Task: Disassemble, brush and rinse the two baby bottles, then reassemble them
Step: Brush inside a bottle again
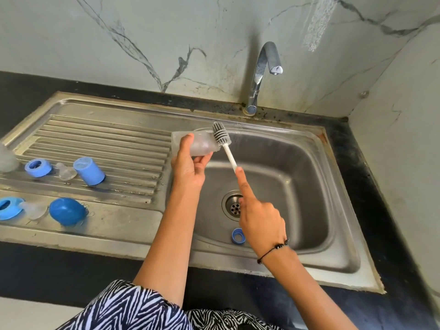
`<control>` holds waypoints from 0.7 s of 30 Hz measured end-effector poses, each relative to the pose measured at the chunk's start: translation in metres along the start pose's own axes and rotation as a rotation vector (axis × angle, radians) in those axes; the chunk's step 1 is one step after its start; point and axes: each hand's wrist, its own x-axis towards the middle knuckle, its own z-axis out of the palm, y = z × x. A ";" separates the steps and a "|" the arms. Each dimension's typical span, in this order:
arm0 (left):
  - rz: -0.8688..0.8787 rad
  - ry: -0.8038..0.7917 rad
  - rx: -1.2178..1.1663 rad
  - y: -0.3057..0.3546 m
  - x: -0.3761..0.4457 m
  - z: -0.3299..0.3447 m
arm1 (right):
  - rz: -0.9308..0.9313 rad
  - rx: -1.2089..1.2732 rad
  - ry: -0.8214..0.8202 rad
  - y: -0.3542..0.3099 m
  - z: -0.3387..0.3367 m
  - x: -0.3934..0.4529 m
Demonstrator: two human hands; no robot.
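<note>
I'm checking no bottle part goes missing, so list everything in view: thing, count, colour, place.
Bottle body: 1, clear, held sideways over the basin.
Brush: 1, white handle, grey bristles, at the bottle's mouth.
Caps: 2, blue, drainboard.
Collar rings: 2, blue, drainboard.
Teats: 2, clear, drainboard.
Small ring: 1, blue, in the basin.
Sink: 1, steel.
Tap: 1, chrome, no water visible.
Left hand: grips bottle.
Right hand: holds brush handle.

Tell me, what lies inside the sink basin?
In the sink basin a blue ring lies near the front wall, and the drain strainer shows at the bottom. The right hand covers part of both.
</note>
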 end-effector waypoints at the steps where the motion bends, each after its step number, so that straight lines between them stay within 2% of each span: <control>1: 0.000 0.018 0.014 -0.002 0.000 0.001 | 0.005 -0.016 0.001 0.000 0.002 -0.003; 7: 0.005 0.175 -0.049 -0.008 0.004 -0.002 | 0.020 -0.075 -0.034 0.000 0.008 -0.008; 12: -0.021 0.185 -0.005 -0.013 0.004 -0.001 | 0.032 -0.012 -0.003 -0.006 0.010 0.012; 18: -0.082 0.220 -0.139 0.003 0.018 -0.016 | -0.042 -0.053 -0.037 -0.006 0.024 -0.007; 21: -0.136 0.212 -0.132 -0.001 0.013 -0.008 | -0.065 -0.044 0.027 -0.005 0.021 0.007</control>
